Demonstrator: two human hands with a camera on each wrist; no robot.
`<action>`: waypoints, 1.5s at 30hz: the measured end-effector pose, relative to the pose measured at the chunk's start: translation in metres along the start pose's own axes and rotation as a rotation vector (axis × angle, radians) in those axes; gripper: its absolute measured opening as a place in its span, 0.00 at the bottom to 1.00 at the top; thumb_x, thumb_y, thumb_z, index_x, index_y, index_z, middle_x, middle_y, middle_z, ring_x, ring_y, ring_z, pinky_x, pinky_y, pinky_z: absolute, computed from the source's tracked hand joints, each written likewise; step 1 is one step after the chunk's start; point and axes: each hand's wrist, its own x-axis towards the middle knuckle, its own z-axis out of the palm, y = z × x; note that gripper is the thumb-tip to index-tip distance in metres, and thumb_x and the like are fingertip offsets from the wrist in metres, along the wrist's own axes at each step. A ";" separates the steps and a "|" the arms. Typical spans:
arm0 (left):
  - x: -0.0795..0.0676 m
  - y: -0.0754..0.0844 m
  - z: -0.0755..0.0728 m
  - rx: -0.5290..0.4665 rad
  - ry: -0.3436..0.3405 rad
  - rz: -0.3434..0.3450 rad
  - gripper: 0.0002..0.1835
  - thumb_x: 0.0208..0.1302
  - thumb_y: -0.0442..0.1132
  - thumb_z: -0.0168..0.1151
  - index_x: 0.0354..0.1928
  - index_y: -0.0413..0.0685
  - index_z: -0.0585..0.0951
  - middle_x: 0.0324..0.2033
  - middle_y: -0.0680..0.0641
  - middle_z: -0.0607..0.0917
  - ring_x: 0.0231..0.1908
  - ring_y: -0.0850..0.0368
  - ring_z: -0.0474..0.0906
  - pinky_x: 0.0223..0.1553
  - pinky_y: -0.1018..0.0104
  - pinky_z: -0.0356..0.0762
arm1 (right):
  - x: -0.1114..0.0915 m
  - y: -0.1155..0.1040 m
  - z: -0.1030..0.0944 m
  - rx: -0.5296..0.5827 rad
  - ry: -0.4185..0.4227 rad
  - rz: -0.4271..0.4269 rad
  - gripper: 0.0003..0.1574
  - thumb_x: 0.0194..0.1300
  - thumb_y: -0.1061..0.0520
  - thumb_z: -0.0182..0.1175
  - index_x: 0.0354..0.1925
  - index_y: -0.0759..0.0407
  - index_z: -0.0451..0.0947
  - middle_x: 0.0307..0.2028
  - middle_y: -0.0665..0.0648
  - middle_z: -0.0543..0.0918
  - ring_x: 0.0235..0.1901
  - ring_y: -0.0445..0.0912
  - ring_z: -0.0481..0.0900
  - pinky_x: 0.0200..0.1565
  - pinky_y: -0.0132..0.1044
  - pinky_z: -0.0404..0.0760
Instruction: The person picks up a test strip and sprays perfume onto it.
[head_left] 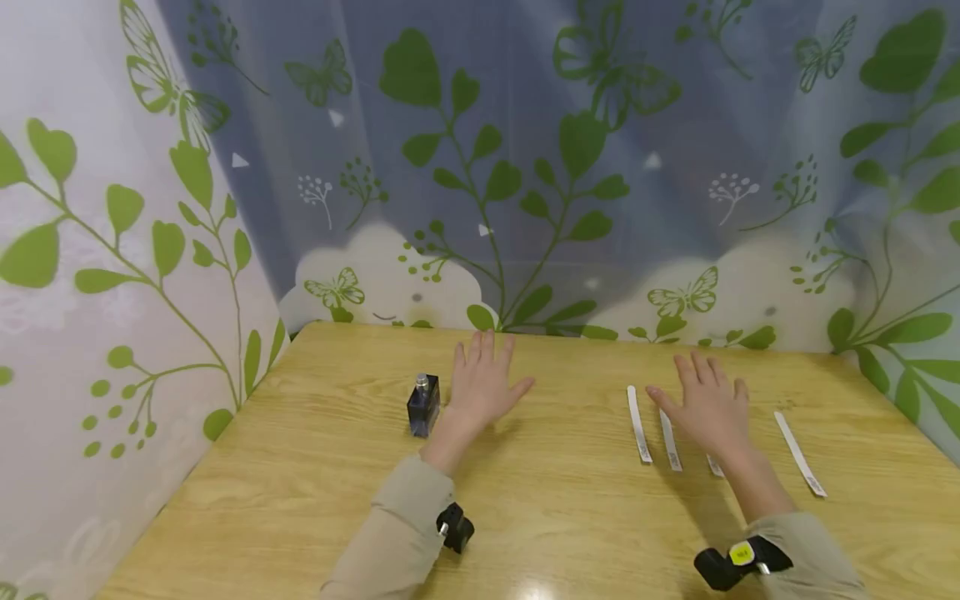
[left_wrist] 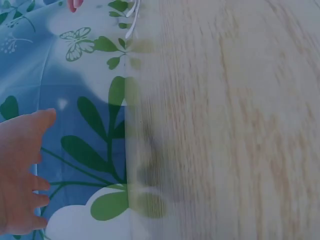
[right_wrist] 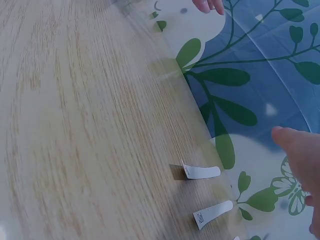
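Note:
My left hand [head_left: 480, 387] is held over the table with its fingers spread and nothing in it. Just left of it stands a dark square perfume bottle [head_left: 423, 407] with a silver sprayer top and no cap on it. My right hand [head_left: 708, 408], also spread and holding nothing, hovers above several white paper strips. One strip [head_left: 638, 425] lies left of that hand, a second strip [head_left: 671, 442] is partly under the thumb side, and another strip [head_left: 715, 465] is mostly hidden below the wrist. Farther right lies a separate strip [head_left: 800, 455]. Small dark print marks their near ends.
The wood-grain table [head_left: 555, 500] reaches back to a blue and white curtain [head_left: 517, 167] printed with green leaves and butterflies. A pale curtain [head_left: 112, 333] hangs along the left edge. Each forearm carries a black wrist camera [head_left: 455, 528].

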 end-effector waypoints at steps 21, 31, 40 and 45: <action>-0.010 -0.033 -0.042 -0.433 0.173 -0.044 0.27 0.62 0.55 0.58 0.57 0.44 0.76 0.49 0.45 0.81 0.39 0.50 0.81 0.33 0.59 0.77 | -0.012 0.015 -0.030 0.321 0.111 0.047 0.36 0.69 0.44 0.51 0.57 0.74 0.68 0.46 0.73 0.77 0.46 0.65 0.74 0.40 0.57 0.74; -0.020 -0.062 -0.053 -0.650 0.142 -0.071 0.32 0.61 0.57 0.58 0.63 0.46 0.71 0.54 0.43 0.78 0.53 0.46 0.74 0.49 0.50 0.72 | -0.023 0.046 -0.037 0.493 0.053 0.142 0.39 0.71 0.41 0.45 0.62 0.73 0.63 0.54 0.75 0.71 0.51 0.67 0.69 0.45 0.59 0.70; -0.031 -0.096 -0.055 -0.864 0.022 -0.033 0.40 0.59 0.55 0.62 0.70 0.49 0.59 0.62 0.40 0.68 0.61 0.43 0.64 0.56 0.46 0.65 | -0.039 0.081 -0.043 0.813 0.071 0.112 0.23 0.70 0.51 0.52 0.59 0.58 0.70 0.38 0.27 0.74 0.37 0.23 0.73 0.36 0.19 0.73; -0.036 -0.111 -0.051 -0.880 -0.028 -0.003 0.43 0.58 0.53 0.64 0.71 0.51 0.56 0.64 0.41 0.65 0.62 0.42 0.61 0.57 0.42 0.62 | -0.046 0.096 -0.045 0.936 0.071 0.108 0.19 0.68 0.59 0.54 0.44 0.31 0.71 0.36 0.29 0.78 0.36 0.25 0.76 0.35 0.19 0.74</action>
